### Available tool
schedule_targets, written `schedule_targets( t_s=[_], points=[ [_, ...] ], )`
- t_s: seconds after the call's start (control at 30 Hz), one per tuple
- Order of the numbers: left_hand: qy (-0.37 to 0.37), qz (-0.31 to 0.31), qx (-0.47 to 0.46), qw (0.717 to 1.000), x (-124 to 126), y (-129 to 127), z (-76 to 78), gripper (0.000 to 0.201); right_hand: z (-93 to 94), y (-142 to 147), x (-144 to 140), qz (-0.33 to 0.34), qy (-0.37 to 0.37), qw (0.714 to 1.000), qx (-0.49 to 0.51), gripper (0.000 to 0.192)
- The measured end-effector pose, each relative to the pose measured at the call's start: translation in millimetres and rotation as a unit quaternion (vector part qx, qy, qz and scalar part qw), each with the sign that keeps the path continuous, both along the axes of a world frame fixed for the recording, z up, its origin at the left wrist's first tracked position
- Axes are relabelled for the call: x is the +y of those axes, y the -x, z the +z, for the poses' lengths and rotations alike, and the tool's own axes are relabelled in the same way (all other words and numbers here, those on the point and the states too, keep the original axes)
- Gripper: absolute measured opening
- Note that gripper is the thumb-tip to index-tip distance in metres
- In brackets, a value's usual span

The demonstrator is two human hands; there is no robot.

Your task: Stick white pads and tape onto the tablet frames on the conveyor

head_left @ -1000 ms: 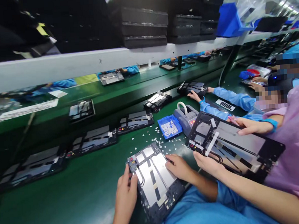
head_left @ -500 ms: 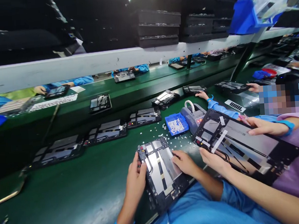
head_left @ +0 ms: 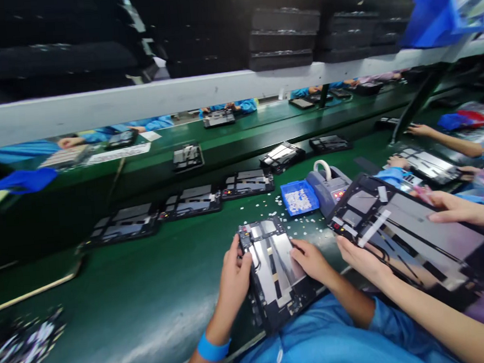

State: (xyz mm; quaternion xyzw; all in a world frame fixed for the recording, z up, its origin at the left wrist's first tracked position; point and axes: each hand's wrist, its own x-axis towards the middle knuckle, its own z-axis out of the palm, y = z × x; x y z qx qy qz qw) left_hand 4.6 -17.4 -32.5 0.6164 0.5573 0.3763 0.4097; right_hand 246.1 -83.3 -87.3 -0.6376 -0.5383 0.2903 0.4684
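An opened tablet [head_left: 279, 275], its silver battery plates and circuit board exposed, is held tilted in front of my blue clothing. My left hand [head_left: 234, 270] grips its left edge near the top corner, thumb on the front face. On the opposite edge, my right hand [head_left: 311, 259] closes around the side with the thumb over a silver plate. Fingers behind the tablet are hidden. Close on the right, a co-worker's hands hold a bigger-looking opened tablet [head_left: 411, 236] with white tape strips on it.
A blue tray [head_left: 282, 201] of small white pieces stands beside a grey tape dispenser [head_left: 329, 189], with white bits scattered around. Several opened tablets [head_left: 123, 226] lie in a row on the green bench [head_left: 150, 287]. A shelf [head_left: 178, 94] carrying black boxes crosses overhead. A dark pile [head_left: 25, 351] sits lower left.
The view has swung left, so things appear shifted right. Both my hands keep their hold on the tablet. On the far right, another person's hands now show at a tablet.
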Motion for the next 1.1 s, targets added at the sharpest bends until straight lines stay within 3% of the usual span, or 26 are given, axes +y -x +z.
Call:
schedule_targets(
  t_s=[0.27,0.47,0.67,0.87,0.93,1.0,1.03,1.1],
  points=[
    [0.022,-0.014,-0.049,0.998,-12.7,2.3,11.5,0.065,-14.2,1.1,-10.7,-0.028,0.058,0.994,0.086,0.053],
    [0.033,-0.023,-0.104,0.994,-20.2,1.3,22.0,0.065,0.7,6.1,-16.3,-0.052,0.066,0.984,0.154,0.055],
    [0.043,-0.031,-0.158,0.986,-22.4,-2.6,28.5,0.07,12.4,6.9,-20.2,-0.061,0.061,0.982,0.169,0.052],
    [0.028,-0.063,-0.187,0.98,-25.4,-10.1,35.2,0.05,14.1,3.2,-18.3,-0.041,0.058,0.993,0.096,0.05],
    [0.015,-0.042,-0.178,0.983,-27.6,-12.7,35.4,0.046,26.0,0.8,-16.5,-0.055,0.018,0.998,0.008,0.048],
    [0.004,-0.026,-0.17,0.985,-29.5,-15.7,36.2,0.045,48.3,1.2,-14.5,-0.074,-0.082,0.989,-0.1,0.037],
    [0.002,-0.023,-0.167,0.986,-30.0,-17.5,37.0,0.044,62.5,3.4,-13.2,-0.056,-0.145,0.977,-0.149,0.027],
    [0.0,-0.025,-0.16,0.987,-30.2,-21.3,38.6,0.042,92.7,12.5,-9.4,0.046,-0.255,0.941,-0.218,0.02]
  ],
)
